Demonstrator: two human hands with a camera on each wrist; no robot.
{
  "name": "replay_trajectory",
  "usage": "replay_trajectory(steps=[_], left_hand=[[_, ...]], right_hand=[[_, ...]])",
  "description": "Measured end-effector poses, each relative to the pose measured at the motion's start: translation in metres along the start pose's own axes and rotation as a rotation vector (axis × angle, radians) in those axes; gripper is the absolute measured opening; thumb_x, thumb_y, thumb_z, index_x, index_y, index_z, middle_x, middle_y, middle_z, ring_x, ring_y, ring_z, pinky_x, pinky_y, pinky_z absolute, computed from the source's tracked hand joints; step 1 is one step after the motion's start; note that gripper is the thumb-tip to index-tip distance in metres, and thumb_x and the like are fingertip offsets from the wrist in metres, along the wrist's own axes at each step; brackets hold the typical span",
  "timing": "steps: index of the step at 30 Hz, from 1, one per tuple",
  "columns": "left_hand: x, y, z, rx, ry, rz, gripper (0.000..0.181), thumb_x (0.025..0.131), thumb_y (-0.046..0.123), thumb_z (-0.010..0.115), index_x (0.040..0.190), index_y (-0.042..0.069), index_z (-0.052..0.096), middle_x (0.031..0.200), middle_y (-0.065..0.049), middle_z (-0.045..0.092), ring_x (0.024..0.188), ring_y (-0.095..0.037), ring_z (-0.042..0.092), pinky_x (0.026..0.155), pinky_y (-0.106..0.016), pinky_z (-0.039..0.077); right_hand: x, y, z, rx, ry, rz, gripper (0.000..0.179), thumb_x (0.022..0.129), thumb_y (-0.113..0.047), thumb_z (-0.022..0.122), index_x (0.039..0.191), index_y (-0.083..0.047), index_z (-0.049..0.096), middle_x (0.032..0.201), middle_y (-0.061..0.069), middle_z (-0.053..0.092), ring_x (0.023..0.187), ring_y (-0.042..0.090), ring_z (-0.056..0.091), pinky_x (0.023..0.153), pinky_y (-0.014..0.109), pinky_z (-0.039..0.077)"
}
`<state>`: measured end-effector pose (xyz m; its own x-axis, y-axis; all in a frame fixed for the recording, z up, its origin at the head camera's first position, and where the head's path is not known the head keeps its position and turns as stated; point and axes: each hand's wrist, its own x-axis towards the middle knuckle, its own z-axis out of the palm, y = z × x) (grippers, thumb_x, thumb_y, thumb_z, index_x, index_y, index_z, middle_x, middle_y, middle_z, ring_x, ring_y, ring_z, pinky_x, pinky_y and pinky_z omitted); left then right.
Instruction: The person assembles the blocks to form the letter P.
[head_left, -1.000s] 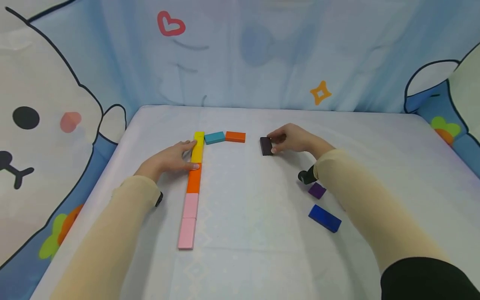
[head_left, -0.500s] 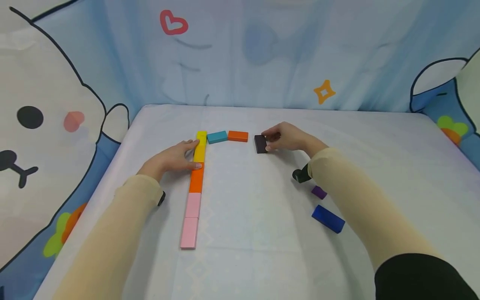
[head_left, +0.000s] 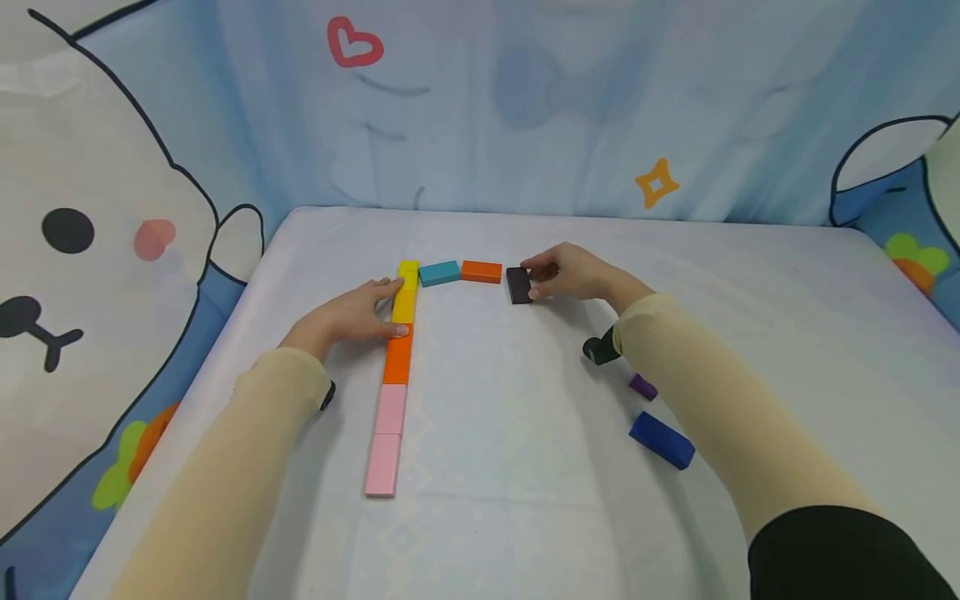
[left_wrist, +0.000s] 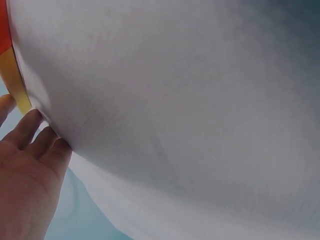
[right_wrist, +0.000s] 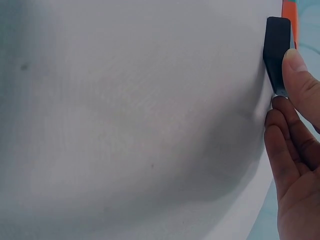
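My right hand [head_left: 577,275] pinches a black block [head_left: 518,285] at its right side, thumb nearer me and index finger at the far edge. In the right wrist view the thumb lies along the black block [right_wrist: 276,47]. Just left of it sit an orange block [head_left: 482,272] and a slightly angled teal block [head_left: 439,273], end to end. With fingers spread, my left hand [head_left: 348,321] touches the top of a column: the fingertips at the yellow block [head_left: 405,306], the thumb on a second orange block [head_left: 397,360]. Two pink blocks [head_left: 383,465] continue the column toward me.
By the right forearm lie a purple block [head_left: 642,387], partly covered by the sleeve, and a blue block [head_left: 662,439]. The white-covered table [head_left: 510,533] ends at the back against a printed blue curtain [head_left: 465,108].
My right hand has slid the black block left, toward the end of the orange block, narrowing the gap. The left hand stays at the column. The head view has shifted slightly.
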<state>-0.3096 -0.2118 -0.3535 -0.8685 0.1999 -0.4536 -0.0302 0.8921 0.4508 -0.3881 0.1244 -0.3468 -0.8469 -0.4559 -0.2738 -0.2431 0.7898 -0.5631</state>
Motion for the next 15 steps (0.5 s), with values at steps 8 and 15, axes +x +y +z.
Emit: replay_trajectory(steps=[8, 15], left_hand=[[0.0007, 0.0005, 0.0006, -0.004, 0.007, 0.011, 0.089, 0.097, 0.039, 0.068, 0.166, 0.025, 0.014, 0.174, -0.009, 0.006, 0.160, -0.036, 0.008, 0.127, -0.061, 0.016], [0.0009, -0.0007, 0.0006, -0.007, 0.008, 0.002, 0.089, 0.096, 0.039, 0.068, 0.166, 0.026, 0.014, 0.174, -0.008, 0.006, 0.161, -0.036, 0.007, 0.127, -0.062, 0.017]], right_hand=[[0.0000, -0.0035, -0.0002, -0.007, 0.005, 0.004, 0.061, 0.095, -0.013, 0.073, 0.150, -0.003, 0.050, 0.139, 0.022, 0.061, 0.127, 0.034, 0.057, 0.114, 0.049, 0.046], [0.0026, -0.0046, 0.0012, -0.001, -0.001, 0.010, 0.061, 0.094, -0.014, 0.074, 0.150, -0.006, 0.052, 0.139, 0.020, 0.061, 0.129, 0.032, 0.056, 0.115, 0.049, 0.045]])
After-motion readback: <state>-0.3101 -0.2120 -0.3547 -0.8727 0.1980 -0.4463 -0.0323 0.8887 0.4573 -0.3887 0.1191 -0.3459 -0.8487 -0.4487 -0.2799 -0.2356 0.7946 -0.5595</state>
